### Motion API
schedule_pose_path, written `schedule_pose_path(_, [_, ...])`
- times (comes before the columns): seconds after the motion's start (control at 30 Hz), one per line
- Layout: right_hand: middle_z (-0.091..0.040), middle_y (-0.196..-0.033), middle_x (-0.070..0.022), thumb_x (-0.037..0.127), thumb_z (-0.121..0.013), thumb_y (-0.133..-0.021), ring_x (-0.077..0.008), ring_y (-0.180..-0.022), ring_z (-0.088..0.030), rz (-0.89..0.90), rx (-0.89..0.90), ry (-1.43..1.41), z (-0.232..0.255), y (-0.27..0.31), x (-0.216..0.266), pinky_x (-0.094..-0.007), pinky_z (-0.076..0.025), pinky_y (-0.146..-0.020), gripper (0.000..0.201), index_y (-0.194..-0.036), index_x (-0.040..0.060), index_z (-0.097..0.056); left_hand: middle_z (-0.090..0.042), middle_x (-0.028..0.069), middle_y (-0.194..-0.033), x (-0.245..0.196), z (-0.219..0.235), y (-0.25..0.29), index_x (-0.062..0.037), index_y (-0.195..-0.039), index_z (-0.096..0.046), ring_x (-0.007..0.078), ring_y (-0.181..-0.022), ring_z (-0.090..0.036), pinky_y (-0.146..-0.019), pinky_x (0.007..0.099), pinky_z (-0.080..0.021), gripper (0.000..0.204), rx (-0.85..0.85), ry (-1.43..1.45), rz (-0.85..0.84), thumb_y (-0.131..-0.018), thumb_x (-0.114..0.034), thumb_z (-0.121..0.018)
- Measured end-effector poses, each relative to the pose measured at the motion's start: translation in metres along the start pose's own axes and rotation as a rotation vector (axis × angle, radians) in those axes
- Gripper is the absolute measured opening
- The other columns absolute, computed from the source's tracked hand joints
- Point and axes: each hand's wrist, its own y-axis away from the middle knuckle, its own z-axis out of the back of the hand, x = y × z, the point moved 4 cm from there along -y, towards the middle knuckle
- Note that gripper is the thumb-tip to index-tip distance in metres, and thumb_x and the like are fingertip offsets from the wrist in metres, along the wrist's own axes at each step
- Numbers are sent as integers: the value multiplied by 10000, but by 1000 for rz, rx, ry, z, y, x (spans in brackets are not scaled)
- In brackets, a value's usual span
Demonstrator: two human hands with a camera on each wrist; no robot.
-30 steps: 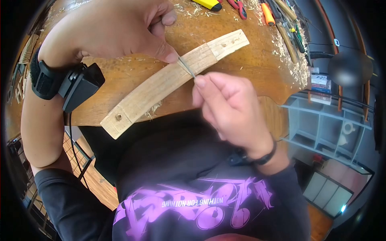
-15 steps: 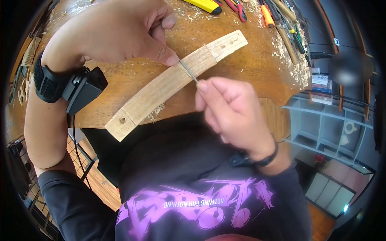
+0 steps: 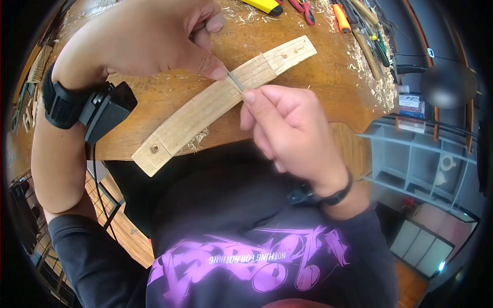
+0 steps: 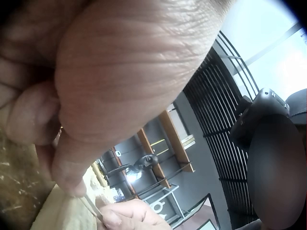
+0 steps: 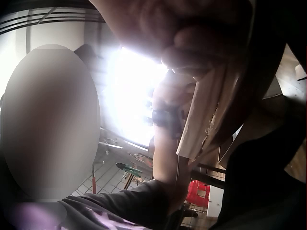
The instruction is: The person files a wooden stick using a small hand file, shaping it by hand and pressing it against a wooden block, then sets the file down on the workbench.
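A curved wooden piece [image 3: 205,110] lies slantwise on the wooden table, overhanging its near edge, with a hole near its lower end and a stepped pale section at its upper end. A thin, narrow grey strip [image 3: 235,81] crosses over the wood. My left hand [image 3: 154,41] pinches the strip's far end by the wood's far edge. My right hand [image 3: 292,123] pinches its near end between thumb and forefinger, just over the wood's near edge. In the left wrist view the strip [image 4: 91,206] runs between both sets of fingertips. The right wrist view shows the wood [image 5: 196,117] beneath dark, shadowed fingers.
Wood shavings [image 3: 377,95] are strewn at the table's right side, around an orange-handled tool [image 3: 341,19] and several other hand tools. A yellow tool [image 3: 264,5] and red-handled pliers [image 3: 308,13] lie at the far edge. Curled shavings [image 3: 197,139] sit beside the wood.
My right hand moved slightly back toward me, then forward onto the wood, so less of the strip shows now. My left hand stays nearly in place, still pinching the strip.
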Motion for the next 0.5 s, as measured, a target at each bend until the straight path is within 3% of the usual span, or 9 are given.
schedule_pose_path(0.17, [-567, -534, -2, 262, -574, -1150, -73, -416, -504, 74, -5, 59, 9, 0, -9, -278, -383, -437, 436, -821, -4, -681, -623, -16, -773, 1, -3, -9, -68, -936, -501, 40, -732, -540, -645, 248, -421, 443, 46, -122, 44, -857, -84, -936])
schedule_pose_path(0.37, [-574, -528, -5, 273, -569, -1152, -75, -407, -503, -1, 18, -16, 4, -1, -2, -266, -383, -429, 446, -817, 3, -685, -618, -18, -778, -8, -1, 0, -65, -943, -494, 45, -739, -550, -651, 257, -434, 446, 31, -10, 118, -844, -50, -929])
schedule_pose_path(0.5, [-596, -534, -17, 260, -573, -1147, -76, -407, -510, -14, 27, 17, 9, 5, -3, -268, -390, -427, 432, -826, -2, -696, -615, -18, -791, 2, -3, -2, -63, -951, -488, 46, -751, -555, -663, 255, -440, 452, -1, -21, 33, -841, -32, -926])
